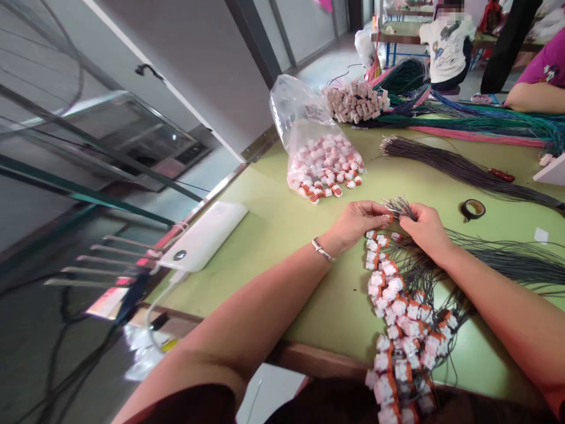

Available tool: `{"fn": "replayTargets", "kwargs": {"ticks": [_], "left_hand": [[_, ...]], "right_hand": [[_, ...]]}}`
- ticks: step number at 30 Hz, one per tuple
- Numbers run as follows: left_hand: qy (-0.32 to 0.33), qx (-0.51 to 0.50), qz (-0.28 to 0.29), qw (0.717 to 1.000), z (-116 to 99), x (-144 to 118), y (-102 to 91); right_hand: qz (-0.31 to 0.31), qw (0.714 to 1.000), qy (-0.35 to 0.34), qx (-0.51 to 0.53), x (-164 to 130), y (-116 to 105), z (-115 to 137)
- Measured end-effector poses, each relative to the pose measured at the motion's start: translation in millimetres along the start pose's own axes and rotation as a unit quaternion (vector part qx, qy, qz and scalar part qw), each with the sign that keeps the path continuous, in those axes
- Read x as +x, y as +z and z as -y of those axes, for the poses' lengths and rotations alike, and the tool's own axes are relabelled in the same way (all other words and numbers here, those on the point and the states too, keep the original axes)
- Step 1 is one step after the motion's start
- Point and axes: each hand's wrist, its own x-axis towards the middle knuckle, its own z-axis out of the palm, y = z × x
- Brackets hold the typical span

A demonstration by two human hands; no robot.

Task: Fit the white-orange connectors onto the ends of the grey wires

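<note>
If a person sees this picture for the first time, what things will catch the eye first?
First, the two hands, left hand and right hand, meeting at mid-table over a bunch of thin dark wires. Below them a long string of white and orange connectors runs toward the near edge. Behind, a clear plastic bag holds loose connectors.

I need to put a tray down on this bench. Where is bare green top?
Bare: between the power bank, the bag and the left hand; also between tape roll and bag. Crowded: the connector string below both hands, and the wire bundles at the back.
</note>
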Motion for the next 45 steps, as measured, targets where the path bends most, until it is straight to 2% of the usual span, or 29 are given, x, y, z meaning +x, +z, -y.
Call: {"fn": "replayTargets", "kwargs": {"ticks": [5,9,17,20,23,27,28,29,31,33,34,35,37,39,43,45], "left_hand": [[0.011,0.040,-0.010,0.999,-2,-1,3.4],[-0.002,0.033,-0.018,0.999,-2,-1,5.1],[-0.006,0.020,-0.010,1.000,7,1,8.3],[0.000,0.044,0.009,0.999,2,-1,5.7],[-0.003,0.120,0.072,0.990,-13,-5,-3.3],[-0.003,0.258,0.251,0.933,-35,-10,-14.5],[0.019,0.277,0.271,0.921,-37,-10,-15.0],[0.050,0.291,0.262,0.919,-38,-9,-14.4],[0.109,0.323,0.166,0.925,-33,-6,-10.8],[0.126,0.366,0.045,0.921,-25,-3,-6.0],[0.122,0.395,0.009,0.910,-21,-2,-3.8],[0.116,0.427,-0.002,0.897,-18,-2,-1.9],[0.107,0.480,0.017,0.871,-17,-4,1.2],[0.081,0.504,0.075,0.857,-20,-9,4.1],[0.013,0.486,0.233,0.842,-30,-19,9.7],[0.011,0.483,0.250,0.839,-34,-20,8.2]], "right_hand": [[0.009,1.000,0.005,0.016,0,-1,0],[0.007,1.000,-0.004,0.016,0,1,-1],[0.012,1.000,-0.011,0.007,-2,3,0],[0.014,0.999,-0.011,0.039,-1,1,0],[0.001,0.997,-0.002,0.072,0,-2,-1],[-0.023,0.994,0.032,0.102,3,-2,-3],[-0.025,0.993,0.036,0.106,4,-2,-4],[-0.027,0.994,0.037,0.102,4,-1,-5],[-0.030,0.997,0.030,0.066,5,0,-8],[-0.027,1.000,0.006,-0.005,6,2,-9],[-0.022,0.998,-0.013,-0.056,6,3,-10],[-0.013,0.992,-0.034,-0.118,6,4,-9],[0.009,0.965,-0.069,-0.253,4,6,-7],[0.032,0.931,-0.082,-0.355,3,8,-4],[0.061,0.898,-0.077,-0.428,1,10,0],[0.067,0.892,-0.075,-0.441,0,11,-1]]}}
